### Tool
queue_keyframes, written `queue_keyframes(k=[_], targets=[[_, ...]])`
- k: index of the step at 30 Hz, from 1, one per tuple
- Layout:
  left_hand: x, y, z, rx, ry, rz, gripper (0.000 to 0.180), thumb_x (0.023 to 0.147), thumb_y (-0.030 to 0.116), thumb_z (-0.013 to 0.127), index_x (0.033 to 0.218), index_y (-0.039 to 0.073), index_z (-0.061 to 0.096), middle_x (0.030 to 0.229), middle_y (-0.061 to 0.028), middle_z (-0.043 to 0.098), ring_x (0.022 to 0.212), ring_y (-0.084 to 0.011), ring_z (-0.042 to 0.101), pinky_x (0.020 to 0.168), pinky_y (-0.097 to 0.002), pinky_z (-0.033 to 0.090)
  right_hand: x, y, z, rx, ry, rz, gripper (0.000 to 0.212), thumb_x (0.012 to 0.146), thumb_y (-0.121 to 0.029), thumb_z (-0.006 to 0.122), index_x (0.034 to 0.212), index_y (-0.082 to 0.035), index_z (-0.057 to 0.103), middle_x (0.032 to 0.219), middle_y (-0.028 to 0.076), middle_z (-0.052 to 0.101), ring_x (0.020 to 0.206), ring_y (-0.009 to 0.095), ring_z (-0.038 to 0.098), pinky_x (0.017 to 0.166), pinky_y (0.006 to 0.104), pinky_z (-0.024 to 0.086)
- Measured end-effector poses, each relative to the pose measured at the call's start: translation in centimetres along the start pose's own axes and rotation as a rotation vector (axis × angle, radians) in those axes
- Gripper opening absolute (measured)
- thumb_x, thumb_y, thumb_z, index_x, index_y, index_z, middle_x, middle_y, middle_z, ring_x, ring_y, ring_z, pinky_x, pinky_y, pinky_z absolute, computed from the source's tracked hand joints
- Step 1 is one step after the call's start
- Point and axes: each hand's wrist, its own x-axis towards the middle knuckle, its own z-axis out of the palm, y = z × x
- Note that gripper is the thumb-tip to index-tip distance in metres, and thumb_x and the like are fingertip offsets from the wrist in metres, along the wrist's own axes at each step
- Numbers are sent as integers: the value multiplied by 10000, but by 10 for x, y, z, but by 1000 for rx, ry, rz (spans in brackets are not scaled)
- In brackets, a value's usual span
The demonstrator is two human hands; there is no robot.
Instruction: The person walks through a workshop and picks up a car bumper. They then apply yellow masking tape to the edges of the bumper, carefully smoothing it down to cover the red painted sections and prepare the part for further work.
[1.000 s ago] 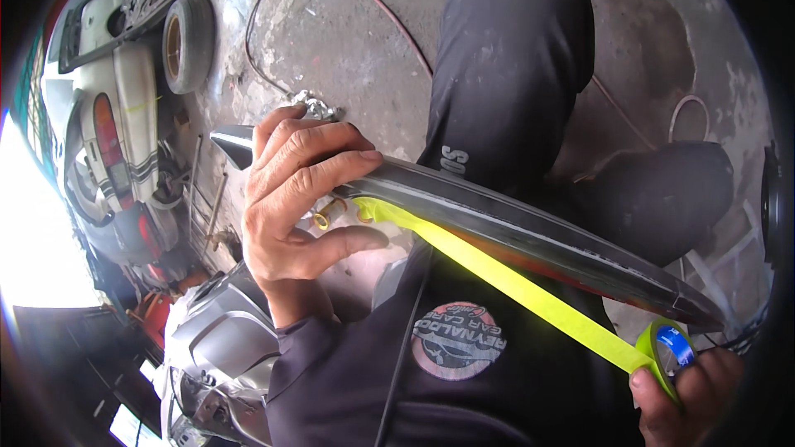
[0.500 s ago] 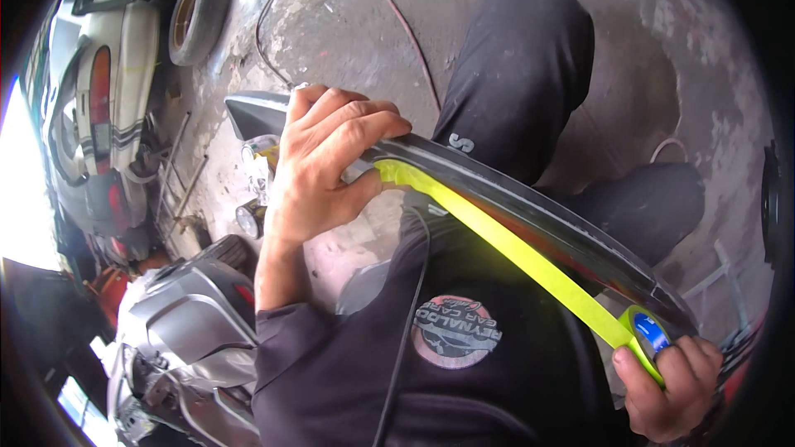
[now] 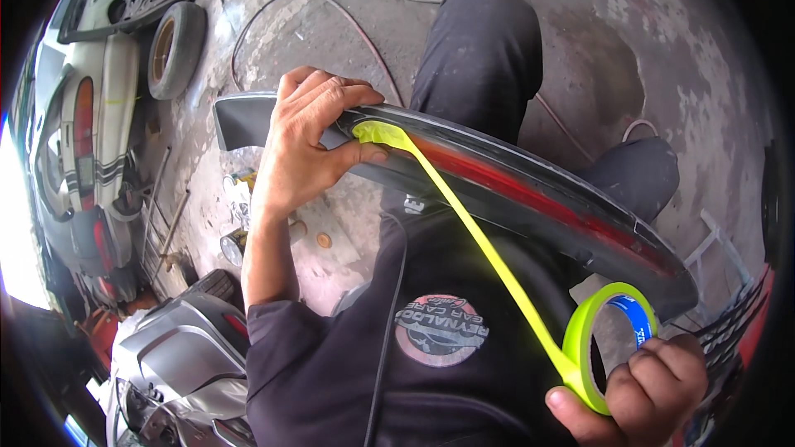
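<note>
A long, curved dark car spoiler with a red light strip lies across my lap. My left hand is closed round its left part, fingers over the far edge. Its thumb presses the crumpled end of a neon yellow tape strip onto the spoiler beside the red strip. From there the tape runs taut and narrow, twisted edge-on, down to its roll, which has a blue inner core. My right hand grips that roll at the lower right, fingers through the ring.
At the left stand a wheel, car bumpers and a silver body part. Metal rods and small cans lie beyond my left arm. A hose loops over the concrete floor. A cable hangs down my shirt.
My right hand has pulled the tape roll toward me and left, away from the spoiler, turning the roll. The strip now angles off, showing the red light strip. My left hand keeps its hold.
</note>
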Motion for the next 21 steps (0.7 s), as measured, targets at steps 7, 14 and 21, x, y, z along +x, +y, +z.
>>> queue_keyframes(k=[7,14,21], targets=[[-12,0,2,18,40,51,568,557,240,948,1051,38,754,1022,-63,757,1029,-272,672,1069,-442,441,-2,-12,17,6,29,-21,418,853,-165,734,1265,-100,761,736,58,545,599,181,565,497,289,418],[-13,1,4,56,64,90,572,588,270,950,1075,46,750,1041,-71,776,990,-285,690,1102,-480,440,-14,-22,25,37,39,91,477,821,-126,705,1295,-90,745,735,44,530,597,179,554,501,298,439],[-7,0,0,57,30,80,579,588,270,953,1081,48,746,1058,-75,761,992,-296,673,1102,-475,437,-28,-34,40,-166,114,301,326,814,-194,841,1136,-204,790,740,10,539,720,202,575,725,383,487]])
